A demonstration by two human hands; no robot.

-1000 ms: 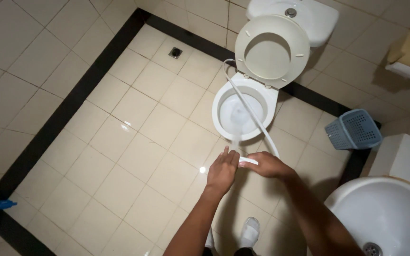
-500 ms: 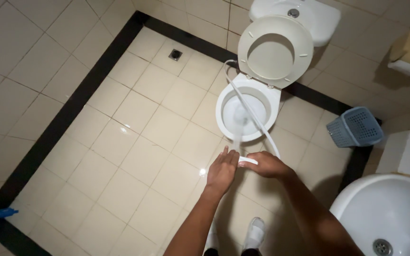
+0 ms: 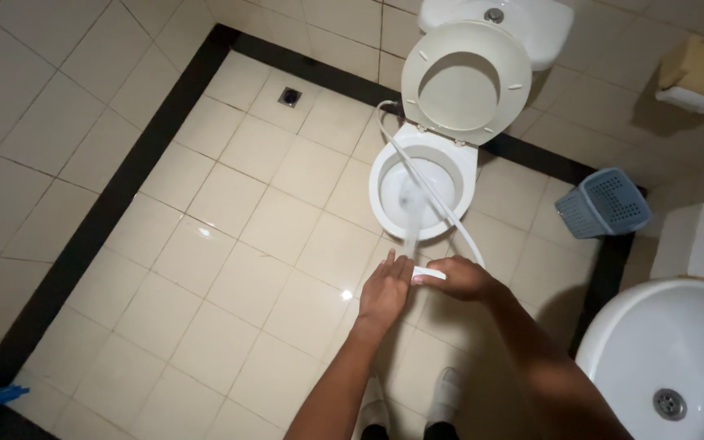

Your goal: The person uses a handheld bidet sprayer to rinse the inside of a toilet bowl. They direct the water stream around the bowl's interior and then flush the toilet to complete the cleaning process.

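Head view looks down on both arms stretched forward over the tiled floor point(image 3: 230, 277). Right hand point(image 3: 462, 279) curls its fingers around a white spray handle point(image 3: 429, 274), its hose point(image 3: 417, 175) running across the open toilet bowl point(image 3: 423, 189). Left hand point(image 3: 385, 290) lies flat, fingers pressed together, touching the handle's end just before the bowl.

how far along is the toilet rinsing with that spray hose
Done: the toilet seat is raised, and the white hose runs across the bowl. In hand: the right hand has the sprayer handle in its grip, the left hand touches it, and water jets into the bowl. Left: whether the bowl is clean can't be told; the seat isn't lowered.
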